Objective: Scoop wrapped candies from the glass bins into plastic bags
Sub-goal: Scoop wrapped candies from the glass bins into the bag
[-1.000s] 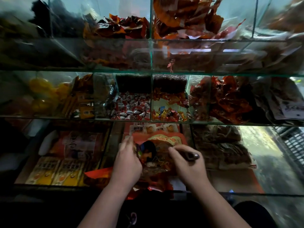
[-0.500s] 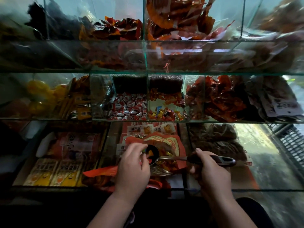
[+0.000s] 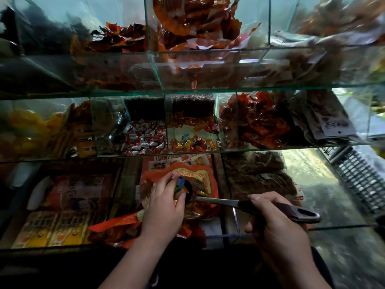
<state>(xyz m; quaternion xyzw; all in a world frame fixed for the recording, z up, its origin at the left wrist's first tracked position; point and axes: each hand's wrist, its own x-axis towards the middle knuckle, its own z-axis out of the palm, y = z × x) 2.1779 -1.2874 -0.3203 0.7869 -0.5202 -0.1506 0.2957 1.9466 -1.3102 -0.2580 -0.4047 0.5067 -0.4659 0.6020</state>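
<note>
Head view: scoop inside a plastic bag, lower-centre glass bin.
The left hand pinches the bag's rim; the right hand has its grip clamped on the scoop handle. Inside lie wrapped candies. Around: yellow packets lower left, wire basket right.

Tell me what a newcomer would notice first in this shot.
The hands, low in the centre: the right hand holds a dark-handled scoop whose bowl of bright candies sits at the mouth of a red bag, with the left hand at that mouth. Behind them stand glass bins, with red-and-white candies in the middle tier and red wrappers heaped at the top.
</note>
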